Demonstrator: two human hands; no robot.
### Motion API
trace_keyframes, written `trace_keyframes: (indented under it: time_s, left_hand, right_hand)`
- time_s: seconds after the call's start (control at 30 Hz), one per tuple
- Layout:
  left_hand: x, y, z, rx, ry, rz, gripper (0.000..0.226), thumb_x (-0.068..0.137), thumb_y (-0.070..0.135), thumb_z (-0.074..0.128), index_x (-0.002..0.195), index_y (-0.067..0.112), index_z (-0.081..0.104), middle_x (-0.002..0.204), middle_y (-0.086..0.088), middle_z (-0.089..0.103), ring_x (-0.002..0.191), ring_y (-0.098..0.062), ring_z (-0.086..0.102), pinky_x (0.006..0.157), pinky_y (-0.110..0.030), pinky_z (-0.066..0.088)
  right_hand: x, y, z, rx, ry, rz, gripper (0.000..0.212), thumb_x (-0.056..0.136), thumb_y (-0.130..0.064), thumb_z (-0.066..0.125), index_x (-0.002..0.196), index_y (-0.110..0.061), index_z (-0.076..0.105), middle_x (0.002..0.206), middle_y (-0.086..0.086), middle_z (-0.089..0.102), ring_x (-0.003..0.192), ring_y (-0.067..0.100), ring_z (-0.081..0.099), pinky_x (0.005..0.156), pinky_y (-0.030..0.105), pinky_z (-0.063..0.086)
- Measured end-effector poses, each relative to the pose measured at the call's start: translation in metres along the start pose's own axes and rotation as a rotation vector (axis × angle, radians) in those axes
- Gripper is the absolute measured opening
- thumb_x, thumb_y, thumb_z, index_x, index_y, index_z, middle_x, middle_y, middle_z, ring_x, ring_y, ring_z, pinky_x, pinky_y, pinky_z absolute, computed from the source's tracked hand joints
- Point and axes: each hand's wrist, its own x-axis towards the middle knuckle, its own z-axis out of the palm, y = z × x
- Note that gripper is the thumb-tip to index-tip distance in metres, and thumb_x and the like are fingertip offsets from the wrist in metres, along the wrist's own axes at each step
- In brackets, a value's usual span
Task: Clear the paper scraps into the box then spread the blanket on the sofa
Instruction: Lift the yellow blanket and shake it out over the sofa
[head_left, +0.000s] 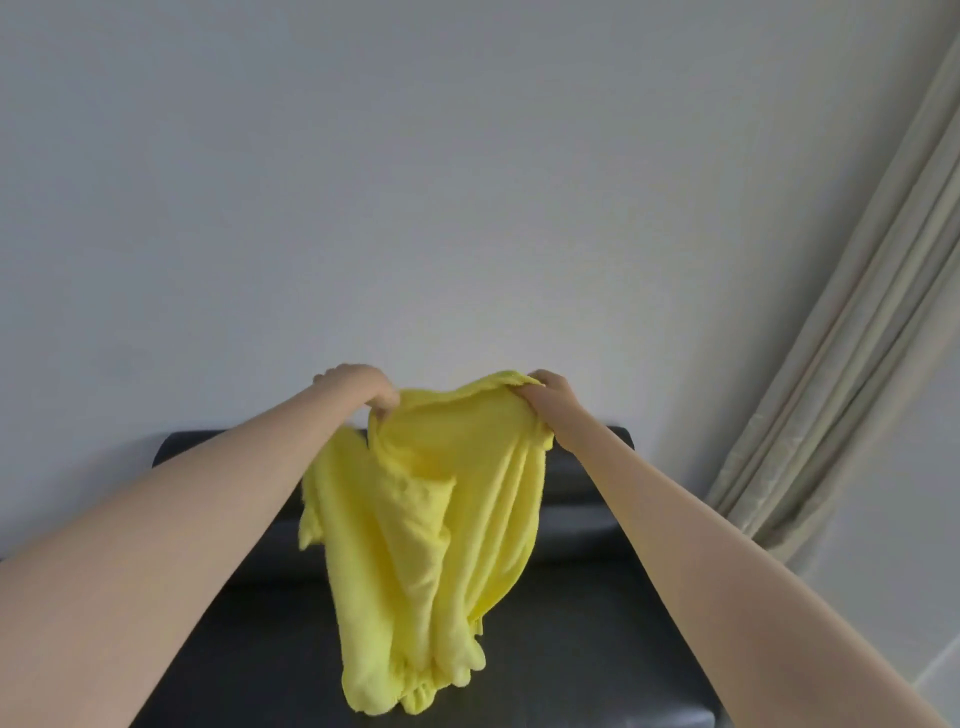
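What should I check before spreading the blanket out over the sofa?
1. Left hand grips the blanket at its top edge: ok.
2. Right hand grips the top edge too: ok.
3. Blanket opened out: not ok, it hangs bunched in folds between the hands.
4. Blanket lifted off the sofa: cannot tell, its lower end hangs low over the seat and may touch it.
5. Sofa seat free of things: cannot tell, what shows looks bare, but the arms and blanket hide much of it.
6. Paper scraps in the box: cannot tell, neither is in view.
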Motion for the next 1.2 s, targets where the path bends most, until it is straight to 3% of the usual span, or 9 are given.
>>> trace_keyframes:
  time_s: [0.1,0.17,0.47,0.6,0.73,0.83,0.93,1.07,1.2]
  left_hand:
    - [-0.001,0.011,0.009,0.024,-0.162,0.225,0.117,0.066,0.043,0.082,0.153,0.017,0.008,0.157,-0.008,0.023,0.14,-0.033,0.03,0.109,-0.044,0.034]
    - [-0.004,0.024,0.013,-0.078,-0.184,0.344,0.121,0.062,0.053,0.083,0.153,0.022,0.009,0.157,-0.002,0.026,0.141,-0.029,0.03,0.112,-0.047,0.031]
    - [0.004,0.048,0.032,-0.574,-0.026,0.534,0.034,0.09,0.02,0.051,0.12,0.008,0.057,0.115,-0.011,0.062,0.103,-0.026,0.059,0.089,-0.038,0.048]
    - [0.009,0.051,0.027,-0.712,0.111,0.533,0.026,0.091,0.026,0.04,0.093,0.008,0.059,0.092,-0.009,0.06,0.085,-0.024,0.055,0.073,-0.035,0.041]
    - [0.017,0.039,0.02,-0.753,0.279,0.548,0.029,0.089,0.039,0.053,0.076,0.013,0.052,0.072,-0.004,0.048,0.067,-0.018,0.047,0.064,-0.032,0.033]
    - [0.025,0.028,0.017,-0.791,0.387,0.551,0.029,0.094,0.041,0.048,0.088,0.017,0.062,0.071,0.004,0.054,0.071,-0.017,0.053,0.066,-0.03,0.037]
    - [0.028,0.023,0.015,-0.823,0.44,0.526,0.035,0.099,0.041,0.038,0.108,0.019,0.065,0.084,-0.003,0.065,0.081,-0.022,0.06,0.074,-0.035,0.045]
    - [0.032,0.016,0.011,-0.822,0.497,0.474,0.039,0.099,0.042,0.036,0.09,0.015,0.063,0.071,-0.003,0.058,0.072,-0.023,0.058,0.07,-0.035,0.044]
    - [0.035,0.009,0.006,-0.863,0.534,0.456,0.039,0.1,0.042,0.035,0.08,0.016,0.058,0.068,-0.001,0.053,0.067,-0.019,0.053,0.065,-0.033,0.041]
  right_hand:
    - [-0.002,-0.025,0.017,-0.206,-0.059,-0.16,0.009,0.083,-0.007,0.057,0.088,-0.015,0.059,0.085,0.004,0.061,0.074,0.02,0.055,0.061,0.027,0.044]
    - [-0.003,-0.035,0.028,-0.313,-0.074,-0.236,0.014,0.08,-0.004,0.054,0.086,-0.015,0.06,0.086,0.005,0.064,0.073,0.021,0.057,0.06,0.026,0.045]
    - [0.01,-0.03,0.035,-0.342,-0.066,-0.302,0.01,0.076,-0.02,0.071,0.082,-0.015,0.064,0.082,0.004,0.065,0.07,0.016,0.056,0.055,0.025,0.043]
    - [0.022,-0.024,0.03,-0.146,-0.085,-0.19,0.024,0.076,-0.03,0.077,0.09,-0.015,0.065,0.087,0.004,0.068,0.076,0.018,0.063,0.067,0.031,0.05]
    - [0.034,-0.01,0.021,-0.063,-0.17,-0.11,0.021,0.082,-0.022,0.071,0.1,-0.014,0.064,0.091,0.004,0.062,0.081,0.018,0.057,0.067,0.025,0.044]
    - [0.037,0.004,0.02,-0.079,-0.246,-0.039,0.02,0.086,-0.022,0.069,0.104,-0.014,0.064,0.099,0.004,0.064,0.081,0.015,0.06,0.073,0.025,0.045]
    - [0.038,0.022,0.03,-0.041,-0.473,0.104,0.029,0.089,-0.033,0.064,0.115,-0.02,0.063,0.118,0.0,0.066,0.106,0.015,0.062,0.099,0.037,0.045]
    - [0.039,0.04,0.056,0.063,-0.81,0.26,0.056,0.083,-0.058,0.063,0.127,-0.025,0.055,0.128,-0.005,0.061,0.122,0.013,0.054,0.103,0.044,0.039]
    - [0.038,0.055,0.086,-0.186,-0.818,0.19,0.055,0.083,-0.041,0.071,0.132,-0.027,0.049,0.127,-0.01,0.059,0.119,0.013,0.055,0.11,0.048,0.035]
